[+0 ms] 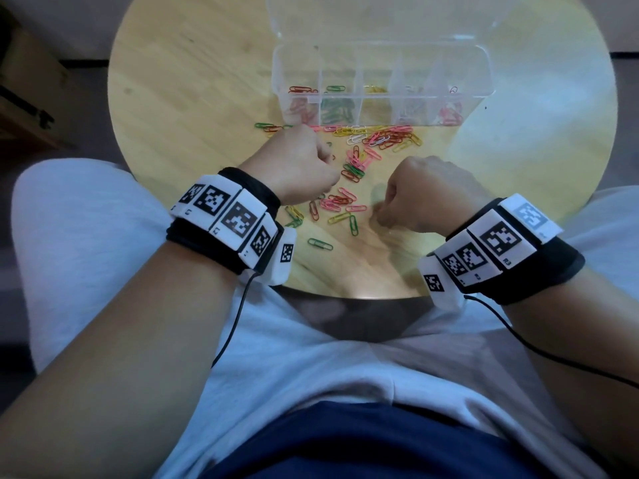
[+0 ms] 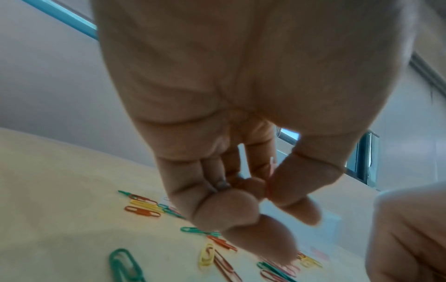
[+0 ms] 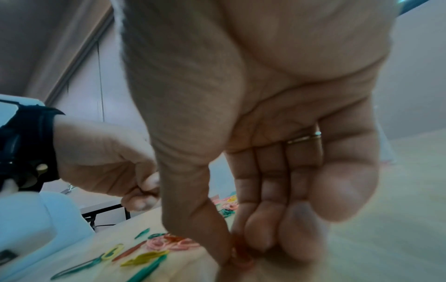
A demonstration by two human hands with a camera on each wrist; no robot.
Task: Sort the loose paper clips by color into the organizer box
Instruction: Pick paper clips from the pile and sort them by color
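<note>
The clear organizer box (image 1: 278, 76) stands open at the back of the round wooden table (image 1: 179, 98); its compartments hold red, green, yellow, pale and pink clips. Loose paper clips (image 1: 375, 137) of mixed colours lie in front of it, and a second scatter (image 1: 337, 203) sits between my hands. My left hand (image 1: 311, 164) hovers over the clips with fingers curled; in the left wrist view the left hand (image 2: 270, 192) pinches a thin red clip (image 2: 270, 180) between thumb and forefinger. My right hand (image 1: 390, 209) is down on the table, where the right hand (image 3: 235, 255) pinches a reddish clip (image 3: 243, 262).
The box lid (image 1: 380, 15) stands up behind the box. A single green clip (image 1: 320, 244) lies near the table's front edge, close to my lap. Bare wood spreads left and right of the box. A dark cabinet (image 1: 24, 108) stands off the table at left.
</note>
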